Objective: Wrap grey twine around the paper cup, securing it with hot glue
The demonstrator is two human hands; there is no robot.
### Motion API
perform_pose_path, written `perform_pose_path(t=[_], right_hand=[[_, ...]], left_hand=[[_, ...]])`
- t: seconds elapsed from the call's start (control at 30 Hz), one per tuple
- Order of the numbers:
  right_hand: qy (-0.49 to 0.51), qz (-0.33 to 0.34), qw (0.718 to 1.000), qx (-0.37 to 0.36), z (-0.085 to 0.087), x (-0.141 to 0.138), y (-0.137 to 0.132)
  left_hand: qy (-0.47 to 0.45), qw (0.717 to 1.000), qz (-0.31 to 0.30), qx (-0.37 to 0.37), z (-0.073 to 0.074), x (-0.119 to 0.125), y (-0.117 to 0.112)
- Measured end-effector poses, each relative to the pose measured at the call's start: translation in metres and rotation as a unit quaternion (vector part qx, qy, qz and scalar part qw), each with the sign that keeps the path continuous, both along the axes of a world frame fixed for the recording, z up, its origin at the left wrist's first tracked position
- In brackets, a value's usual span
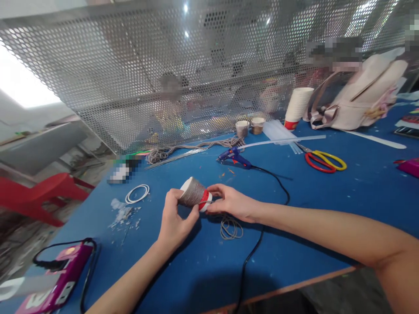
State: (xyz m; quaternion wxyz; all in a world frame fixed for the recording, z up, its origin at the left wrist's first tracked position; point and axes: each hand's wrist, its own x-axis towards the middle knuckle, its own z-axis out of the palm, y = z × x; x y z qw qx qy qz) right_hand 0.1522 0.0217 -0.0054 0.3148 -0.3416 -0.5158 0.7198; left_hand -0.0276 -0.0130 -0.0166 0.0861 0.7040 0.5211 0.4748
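Observation:
A paper cup lies on its side between my hands, most of it wound with grey cord, its red and white end still bare. My left hand is wrapped round the cord-covered part. My right hand pinches the cup's red end with its fingertips. A loose coil of grey cord lies on the blue table just under my right wrist.
A blue glue gun with a black cable lies behind the cup, beside clear glue sticks. Red and yellow scissors, a stack of cups, two wrapped cups, a pink bag and a pink power strip stand around.

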Motion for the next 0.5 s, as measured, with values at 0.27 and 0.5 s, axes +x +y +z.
perform_pose_path(t=[0.27, 0.5], right_hand=[[-0.187, -0.025, 0.963, 0.191, 0.014, 0.017, -0.006], [-0.254, -0.025, 0.854, 0.454, 0.025, 0.022, -0.014]], left_hand=[[0.012, 1.000, 0.017, -0.022, 0.005, 0.004, -0.005], [0.001, 0.996, -0.002, -0.084, 0.007, 0.008, -0.007]])
